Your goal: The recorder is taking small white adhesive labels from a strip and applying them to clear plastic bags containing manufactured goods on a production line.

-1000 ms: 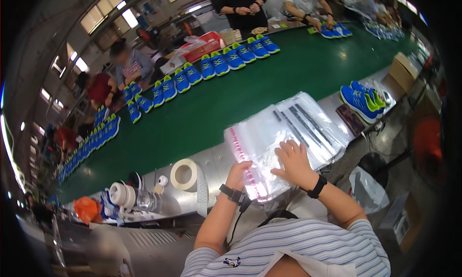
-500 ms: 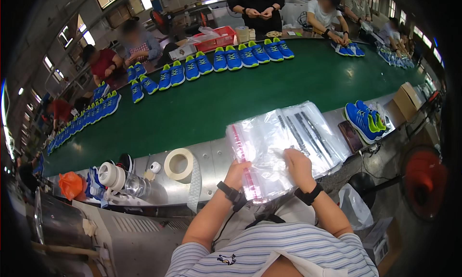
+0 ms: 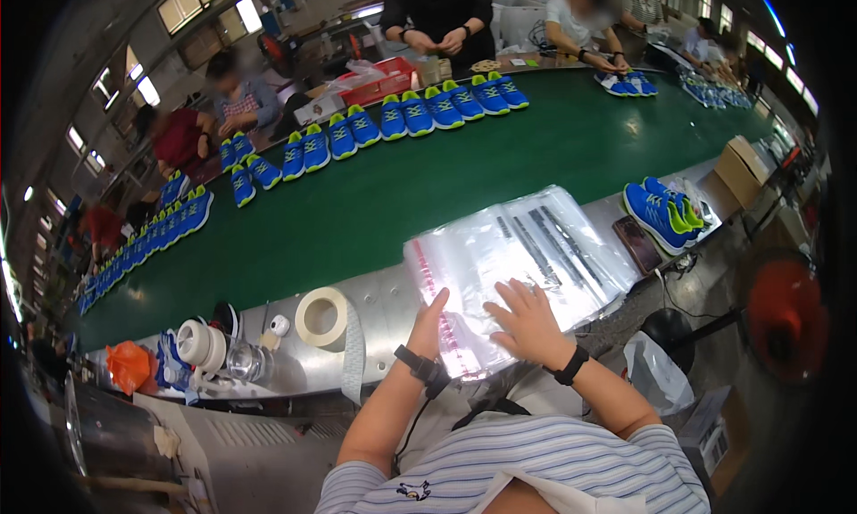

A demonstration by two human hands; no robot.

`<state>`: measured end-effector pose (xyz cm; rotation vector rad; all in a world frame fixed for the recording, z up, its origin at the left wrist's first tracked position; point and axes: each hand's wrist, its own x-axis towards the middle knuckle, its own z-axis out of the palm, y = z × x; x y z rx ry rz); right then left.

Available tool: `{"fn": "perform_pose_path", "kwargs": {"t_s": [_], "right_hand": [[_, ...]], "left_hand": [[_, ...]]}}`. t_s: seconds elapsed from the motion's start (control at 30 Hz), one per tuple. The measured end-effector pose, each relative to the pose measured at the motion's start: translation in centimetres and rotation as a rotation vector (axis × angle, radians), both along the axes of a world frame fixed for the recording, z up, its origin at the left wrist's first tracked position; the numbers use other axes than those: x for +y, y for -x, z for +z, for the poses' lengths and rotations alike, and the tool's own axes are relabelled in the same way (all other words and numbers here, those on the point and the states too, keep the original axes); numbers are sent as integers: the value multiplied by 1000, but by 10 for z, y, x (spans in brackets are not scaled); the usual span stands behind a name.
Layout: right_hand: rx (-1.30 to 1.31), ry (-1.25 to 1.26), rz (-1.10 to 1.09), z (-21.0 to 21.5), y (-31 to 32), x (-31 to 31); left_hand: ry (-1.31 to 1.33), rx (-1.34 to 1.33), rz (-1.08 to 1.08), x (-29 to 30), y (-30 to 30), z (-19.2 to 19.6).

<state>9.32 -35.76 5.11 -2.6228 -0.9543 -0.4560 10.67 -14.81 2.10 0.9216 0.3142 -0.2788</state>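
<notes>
A stack of clear plastic bags [image 3: 473, 255], with a pink strip along its left side and dark printed bars, lies across the near edge of the table in front of me. Spread out flat on its top is my right hand [image 3: 533, 328], fingers apart and palm down. My left hand [image 3: 428, 327] stays at the stack's left edge beside the pink strip. Its thumb points up and away from the palm, and the other fingers are partly hidden. I see nothing held in either hand.
Blue sneakers [image 3: 416, 114] line the far side of the green belt [image 3: 357, 211]. On the metal ledge are a tape roll [image 3: 321, 319], white bottle [image 3: 201, 344], orange bag [image 3: 129, 367], phone [image 3: 636, 244], more blue sneakers [image 3: 656, 218] and cardboard box [image 3: 743, 172]. Several people work opposite.
My right hand has gone from closed on crumpled plastic film to spread flat on the bags. My left hand has loosened at the edge. The whole view has shifted slightly.
</notes>
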Motion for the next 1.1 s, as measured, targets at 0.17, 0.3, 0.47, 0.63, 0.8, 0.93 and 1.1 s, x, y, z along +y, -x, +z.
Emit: {"fn": "perform_pose_path", "kwargs": {"t_s": [0.17,0.3,0.47,0.63,0.8,0.93,1.1], "right_hand": [[-28,30,8,1,5,-5],[-51,10,-5,-9,1,-6],[-79,-34,24,-16,1,-10],[-82,-91,18,-19,3,-12],[-59,-94,6,-17,2,-13],[-52,-118,14,-19,0,-13],[-43,-116,13,-18,1,-13]], "left_hand": [[-177,-129,-3,-5,-3,-6],[-247,-136,0,-1,-7,-17],[-283,-148,58,-3,-9,-19],[-231,-143,30,-10,-2,-4],[-281,-122,37,-9,-5,-6],[-280,-124,50,-9,-5,-6],[-294,-168,61,-2,-8,-17]]}}
